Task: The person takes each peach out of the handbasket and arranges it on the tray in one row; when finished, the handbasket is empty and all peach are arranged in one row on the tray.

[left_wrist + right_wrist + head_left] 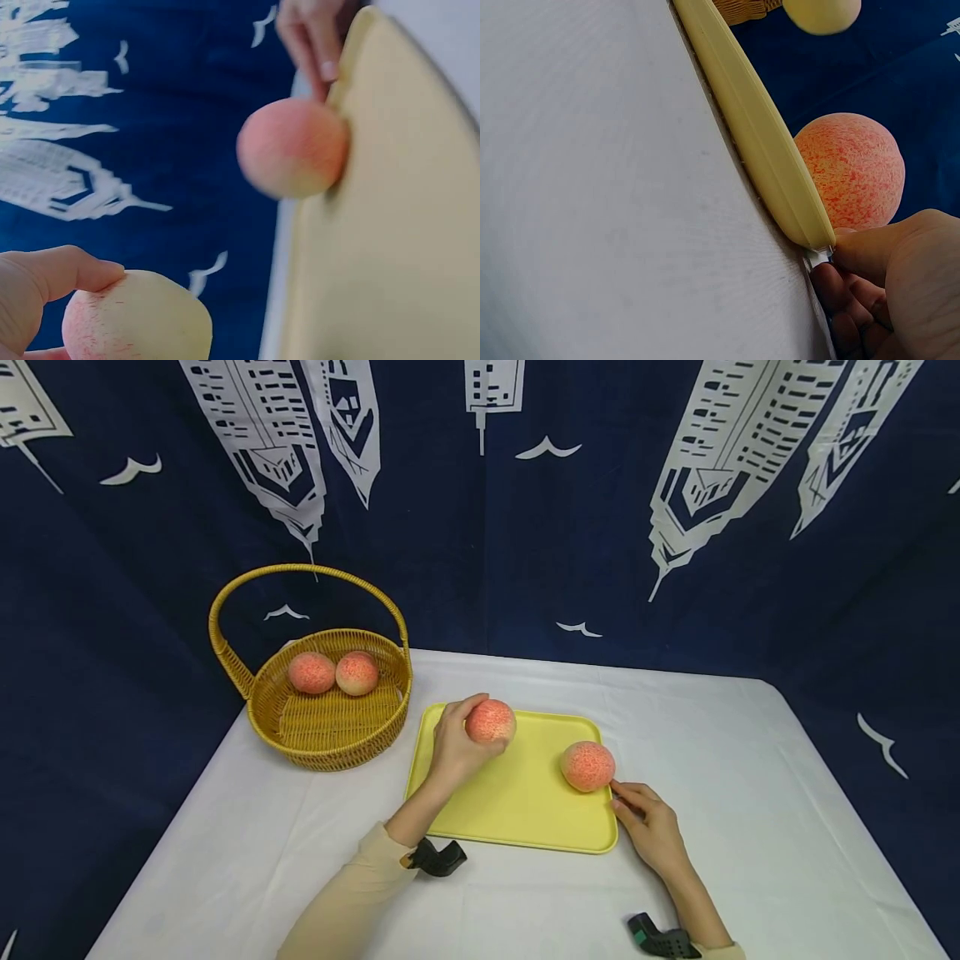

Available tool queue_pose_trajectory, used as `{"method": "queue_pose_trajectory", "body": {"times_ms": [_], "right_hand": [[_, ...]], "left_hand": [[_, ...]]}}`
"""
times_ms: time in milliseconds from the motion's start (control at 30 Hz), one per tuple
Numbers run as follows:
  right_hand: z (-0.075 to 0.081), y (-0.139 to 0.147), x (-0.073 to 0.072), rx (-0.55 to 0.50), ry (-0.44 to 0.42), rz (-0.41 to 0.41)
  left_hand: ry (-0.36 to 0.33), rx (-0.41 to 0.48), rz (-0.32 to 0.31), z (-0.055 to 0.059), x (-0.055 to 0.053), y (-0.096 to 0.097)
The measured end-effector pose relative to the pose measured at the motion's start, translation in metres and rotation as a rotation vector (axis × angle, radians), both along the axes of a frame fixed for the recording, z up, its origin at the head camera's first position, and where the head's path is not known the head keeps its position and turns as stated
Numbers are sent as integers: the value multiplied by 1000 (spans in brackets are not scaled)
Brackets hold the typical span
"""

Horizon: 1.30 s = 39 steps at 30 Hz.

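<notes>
My left hand (462, 742) grips a pink speckled peach (491, 722), thumb on one side and fingers on the other. In the left wrist view this peach (142, 319) shows its pale yellow side, apart from the tray. A second peach (588, 767) rests on the yellow tray (517, 810) near its right edge. At that edge my right hand (651, 827) pinches the tray's rim; in the right wrist view the thumb (866, 251) lies at the rim with the other fingers curled lower down.
A woven basket (330, 752) with a tall arched handle stands left of the tray. Inside it sit two peaches, one on the left (312, 672) and one on the right (357, 673). A white cloth (750, 760) covers the table, and a dark blue printed curtain (570, 552) hangs behind.
</notes>
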State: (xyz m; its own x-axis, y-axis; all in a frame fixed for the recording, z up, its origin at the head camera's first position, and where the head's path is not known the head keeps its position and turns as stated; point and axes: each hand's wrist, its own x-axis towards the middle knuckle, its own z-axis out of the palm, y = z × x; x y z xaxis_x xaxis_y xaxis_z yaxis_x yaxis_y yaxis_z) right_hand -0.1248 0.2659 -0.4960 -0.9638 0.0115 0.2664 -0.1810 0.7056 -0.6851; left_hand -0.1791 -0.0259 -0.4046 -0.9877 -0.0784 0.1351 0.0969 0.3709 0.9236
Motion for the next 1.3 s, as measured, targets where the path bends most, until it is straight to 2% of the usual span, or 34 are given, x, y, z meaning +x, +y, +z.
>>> {"method": "queue_pose_trajectory", "body": {"times_ms": [167, 400, 733, 1300], "right_hand": [[-2, 1, 0, 3, 7, 6], [-2, 2, 1, 26, -20, 3], [-1, 1, 1, 19, -18, 4], [-4, 3, -2, 7, -2, 11]], "left_hand": [[-28, -18, -40, -19, -1, 27], [-48, -69, -45, -36, -3, 50], [-83, -85, -56, -49, -3, 61], [-68, -90, -68, -58, -2, 71]]}}
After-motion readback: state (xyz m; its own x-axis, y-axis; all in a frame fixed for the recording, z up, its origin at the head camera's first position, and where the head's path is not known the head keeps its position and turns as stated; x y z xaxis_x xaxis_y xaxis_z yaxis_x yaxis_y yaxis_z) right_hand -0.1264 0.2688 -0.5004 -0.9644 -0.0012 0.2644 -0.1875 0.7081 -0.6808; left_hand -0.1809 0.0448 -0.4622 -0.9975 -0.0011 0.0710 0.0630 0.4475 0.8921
